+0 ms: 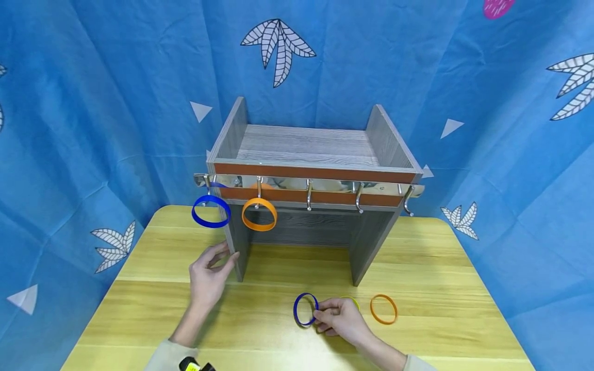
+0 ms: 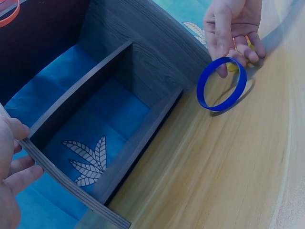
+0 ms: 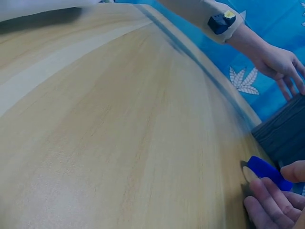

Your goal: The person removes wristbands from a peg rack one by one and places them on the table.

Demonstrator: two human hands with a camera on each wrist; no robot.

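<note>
My right hand [image 1: 341,319] pinches a blue wristband [image 1: 295,313] between thumb and fingers, its loop standing up close over the tabletop. A yellow wristband [image 1: 356,302] lies partly hidden behind that hand. To its right is an orange wristband [image 1: 384,322] on the table. My left hand [image 1: 207,278] grips the front edge of the grey shelf's left side panel [image 1: 238,247], thumb on one side and fingers on the other. Above it, another blue wristband [image 1: 211,225] hangs from the leftmost hook, and a second orange wristband [image 1: 260,228] hangs from the hook beside it.
A shiny metal hook rail [image 1: 287,183] runs across the front of the wooden shelf [image 1: 306,136]; several hooks to the right, such as the middle hook [image 1: 309,196], are bare. The shelf stands on a yellow wood table [image 1: 139,309]. A blue patterned curtain [image 1: 139,103] surrounds it.
</note>
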